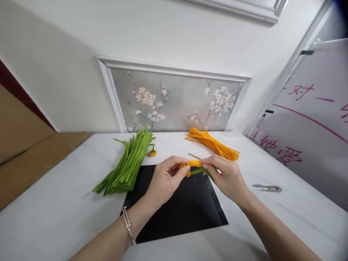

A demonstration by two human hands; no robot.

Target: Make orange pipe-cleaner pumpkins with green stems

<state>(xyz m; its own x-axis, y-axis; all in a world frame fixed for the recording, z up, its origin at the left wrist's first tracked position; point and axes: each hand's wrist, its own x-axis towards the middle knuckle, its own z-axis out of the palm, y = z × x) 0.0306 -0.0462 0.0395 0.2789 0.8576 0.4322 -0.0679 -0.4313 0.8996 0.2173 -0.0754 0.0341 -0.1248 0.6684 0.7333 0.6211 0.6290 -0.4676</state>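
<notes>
Between my two hands is a coiled orange fuzzy piece (194,163) with green fuzzy stems (197,171) beside it. My left hand (166,178) pinches the coil's left end, where small orange loops show near the fingertips. My right hand (227,176) pinches the coil's right end, and a green stem runs down under its fingers. Both hands are above a black mat (179,214). Behind my left hand stands a small orange piece with a green stem (152,153). A thin stick (194,156) lies just behind the coil, partly hidden by my right hand.
A bundle of green fuzzy stems (127,166) lies to the left on the white table (272,224). Orange fuzzy stems (214,144) lie at the back right, and small metal snips (266,188) at the right. Cardboard (40,152) borders the left side; a wall rises behind.
</notes>
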